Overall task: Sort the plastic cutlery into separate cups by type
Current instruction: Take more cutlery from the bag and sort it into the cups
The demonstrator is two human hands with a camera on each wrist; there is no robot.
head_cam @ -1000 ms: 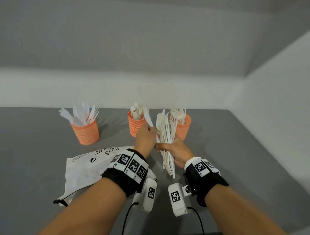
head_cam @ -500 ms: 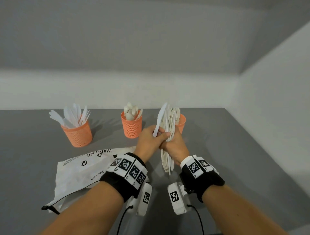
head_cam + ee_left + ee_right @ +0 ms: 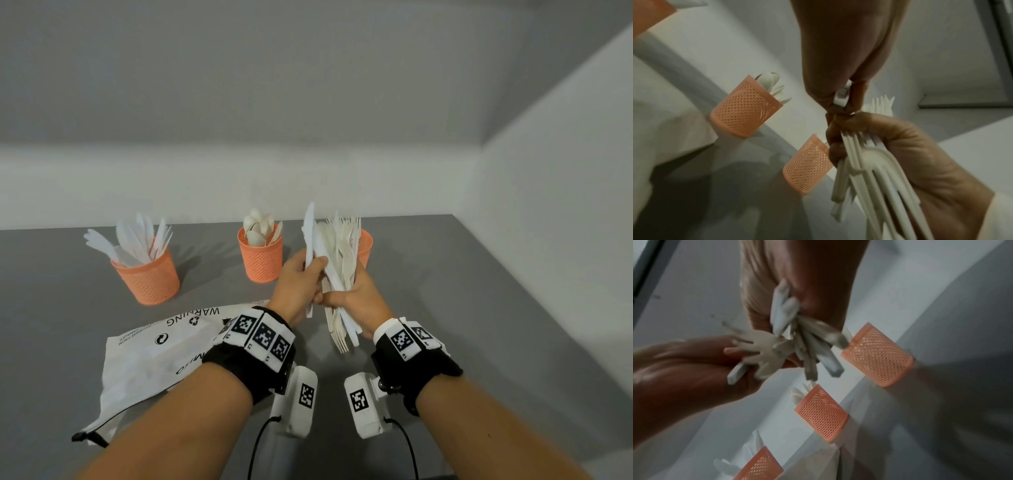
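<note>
My right hand [image 3: 339, 298] grips a bundle of mixed white plastic cutlery [image 3: 344, 270] upright above the table. My left hand [image 3: 313, 274] pinches a single white knife [image 3: 309, 240] held upright against the bundle's left side. In the left wrist view the knife handle [image 3: 841, 97] sits between my fingertips, above the bundle [image 3: 869, 172]. Three orange mesh cups stand behind: the left cup [image 3: 147, 279] holds knives, the middle cup [image 3: 262, 260] holds spoons, and the right cup [image 3: 365, 246] is largely hidden behind the bundle.
A white plastic bag [image 3: 161, 349] with "WARNING" print lies flat on the grey table [image 3: 479, 325], left of my forearms. White walls close off the back and the right side.
The knife in my left hand has swung from a leftward tilt to upright against the bundle. Both hands have drawn closer together.
</note>
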